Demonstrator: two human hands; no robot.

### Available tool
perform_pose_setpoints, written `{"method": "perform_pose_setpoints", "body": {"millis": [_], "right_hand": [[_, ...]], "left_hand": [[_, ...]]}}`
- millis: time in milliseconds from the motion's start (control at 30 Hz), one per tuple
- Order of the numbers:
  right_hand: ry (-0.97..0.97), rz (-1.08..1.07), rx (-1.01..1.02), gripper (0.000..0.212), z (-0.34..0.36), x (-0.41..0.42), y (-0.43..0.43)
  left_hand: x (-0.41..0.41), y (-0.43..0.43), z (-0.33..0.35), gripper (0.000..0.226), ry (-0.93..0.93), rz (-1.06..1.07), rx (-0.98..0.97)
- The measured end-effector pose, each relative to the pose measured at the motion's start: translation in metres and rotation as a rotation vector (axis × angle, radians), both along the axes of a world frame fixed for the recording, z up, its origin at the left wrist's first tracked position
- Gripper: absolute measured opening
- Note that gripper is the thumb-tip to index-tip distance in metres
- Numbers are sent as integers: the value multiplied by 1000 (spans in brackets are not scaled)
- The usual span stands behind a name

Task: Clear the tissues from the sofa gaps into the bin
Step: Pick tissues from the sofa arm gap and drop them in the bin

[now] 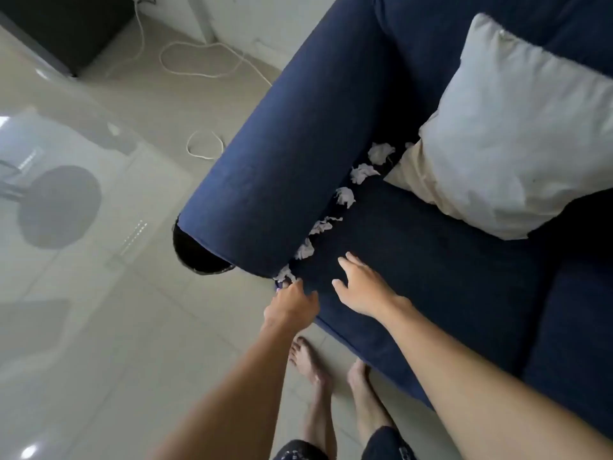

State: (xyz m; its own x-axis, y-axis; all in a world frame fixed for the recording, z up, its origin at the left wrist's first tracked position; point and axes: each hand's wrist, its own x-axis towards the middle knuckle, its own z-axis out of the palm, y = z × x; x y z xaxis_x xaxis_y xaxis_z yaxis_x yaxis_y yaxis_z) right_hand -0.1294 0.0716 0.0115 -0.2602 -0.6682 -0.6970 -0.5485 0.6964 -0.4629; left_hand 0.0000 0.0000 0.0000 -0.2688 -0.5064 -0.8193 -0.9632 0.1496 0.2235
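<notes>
Tissues sit crumpled in the gap between the sofa's armrest [282, 154] and its seat cushion [414, 247]; six white wads show in a row, and a seventh scrap peeks from under the pillow. Nearest the front edge, the first tissue [284, 273] lies at the corner of the gap, and the left hand [290, 305] reaches it with fingers [292, 284] drawn together around its lower edge, touching it; whether they have truly pinched it cannot be told. Just beside, the right hand [363, 287] rests over the seat cushion with fingers [348, 260] spread apart, holding nothing, near the second tissue [304, 250] but not touching it. Farther up the gap come the third tissue [323, 224], the fourth tissue [345, 195], the fifth tissue [363, 172] and the sixth tissue [381, 151], each wedged against the armrest. One pale pillow [517, 127] leans on the back cushion, its corner just beside the farthest wads. Two bare feet [335, 370] stand on the tiled floor [116, 310] at the sofa's front edge. A dark round bin [195, 252] stands on the floor, half hidden under the front end of the armrest, with open floor to its left. A white cable [199, 58] loops on the floor beyond.
</notes>
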Motion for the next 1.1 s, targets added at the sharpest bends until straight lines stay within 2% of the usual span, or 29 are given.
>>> {"method": "perform_pose_setpoints", "body": {"millis": [133, 267, 467, 700, 900, 1100], "right_hand": [[-10, 109, 28, 53, -37, 6, -22], [32, 191, 1, 50, -71, 16, -45], [113, 263, -45, 56, -109, 25, -72], [192, 387, 50, 64, -123, 24, -81], [208, 457, 70, 66, -125, 24, -86], [224, 434, 19, 65, -126, 25, -81]], "left_hand": [[9, -8, -38, 39, -39, 56, 23], [23, -11, -68, 53, -21, 75, -36], [25, -17, -102, 58, 115, 123, -105], [10, -5, -111, 63, 152, 232, -227], [10, -6, -113, 62, 105, 331, -209], [15, -10, -106, 64, 106, 274, -220]]}}
